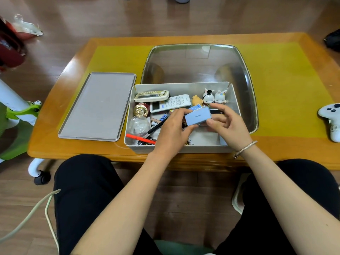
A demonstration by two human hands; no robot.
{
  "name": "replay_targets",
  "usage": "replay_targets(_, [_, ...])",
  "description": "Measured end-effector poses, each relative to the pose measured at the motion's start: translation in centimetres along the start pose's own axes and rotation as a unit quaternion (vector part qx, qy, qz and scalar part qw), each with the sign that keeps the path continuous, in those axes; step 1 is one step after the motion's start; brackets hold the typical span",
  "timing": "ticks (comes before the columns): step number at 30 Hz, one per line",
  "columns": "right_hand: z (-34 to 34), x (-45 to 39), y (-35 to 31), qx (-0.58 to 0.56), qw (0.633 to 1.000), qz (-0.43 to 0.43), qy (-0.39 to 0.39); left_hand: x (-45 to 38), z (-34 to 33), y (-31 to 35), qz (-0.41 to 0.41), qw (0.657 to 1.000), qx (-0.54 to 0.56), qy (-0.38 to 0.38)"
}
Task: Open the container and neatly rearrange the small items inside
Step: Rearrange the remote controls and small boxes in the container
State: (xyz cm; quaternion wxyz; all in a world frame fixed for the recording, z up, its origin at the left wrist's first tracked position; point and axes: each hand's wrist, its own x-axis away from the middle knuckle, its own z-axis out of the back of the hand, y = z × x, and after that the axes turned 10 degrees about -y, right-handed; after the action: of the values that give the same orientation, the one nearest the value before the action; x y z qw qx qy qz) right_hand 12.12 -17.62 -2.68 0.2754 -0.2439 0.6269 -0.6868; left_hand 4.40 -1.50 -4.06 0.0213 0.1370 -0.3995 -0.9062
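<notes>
Head view: small blue box held over the open container, ready for placement.

Head view: the container [181, 147] sits open on the table [77, 57], its lid [97, 105] lying flat just left of it. Both hands hold the small blue box [197, 116] above the container's middle. The left hand [172, 132] grips the box's left end, fingers curled around it; the right hand [227, 124] pinches its right end, remaining fingers loosely spread. Recommended procedure: keep the box level, then set it in the bare floor area at the container's near right corner, long side parallel to the wall. Avoid the figurines [214, 97] at the far right corner and the remote controls [170, 103] along the far wall.
</notes>
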Motion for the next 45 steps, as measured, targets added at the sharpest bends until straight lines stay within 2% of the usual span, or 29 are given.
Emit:
replay_targets(3, [-0.1,-0.3,0.1,0.016,1.0,-0.024,0.001,0.1,-0.2,0.0,0.001,1.0,-0.016,0.011])
replay_targets(5, [-0.1,-0.6,0.2,0.025,0.999,-0.032,0.018,0.1,-0.3,0.1,-0.003,1.0,-0.019,-0.009])
replay_targets(9, [0.1,-0.6,0.1,0.112,0.993,-0.025,0.017,-0.2,-0.1,-0.1,0.021,0.99,0.012,-0.141])
replay_targets(12, [0.0,-0.5,0.0,0.162,0.987,-0.02,0.008,-0.5,0.0,-0.3,0.013,0.983,0.005,-0.18])
replay_targets(21, [-0.2,-0.7,-0.2,0.159,0.986,-0.057,-0.009,-0.8,0.1,-0.3,0.001,0.983,0.005,-0.184])
replay_targets(27, [0.4,-0.6,-0.2,0.207,0.975,-0.063,0.041,-0.7,-0.1,-0.4,0.036,0.991,-0.009,-0.128])
replay_targets(30, [1.7,-0.3,-0.6,0.381,0.922,-0.059,0.025,-0.7,0.0,-0.5,0.056,0.989,-0.015,-0.134])
replay_targets(34, [3.4,-0.4,-1.3,0.585,0.806,-0.081,-0.046,-0.9,0.1,-0.4,0.074,0.983,-0.023,-0.164])
replay_targets(37, [3.8,-0.5,-1.8,0.67,0.729,-0.12,-0.066,-1.3,0.1,-0.1,0.085,0.976,-0.051,-0.194])
replay_targets(40, [3.5,-0.7,-1.6,0.689,0.693,-0.176,-0.12,-2.2,-0.2,0.4,0.09,0.964,-0.084,-0.237])
replay_targets(45, [3.0,-1.8,-1.4,0.679,0.675,-0.227,-0.177,-3.3,-1.0,1.4,0.08,0.95,-0.11,-0.282])
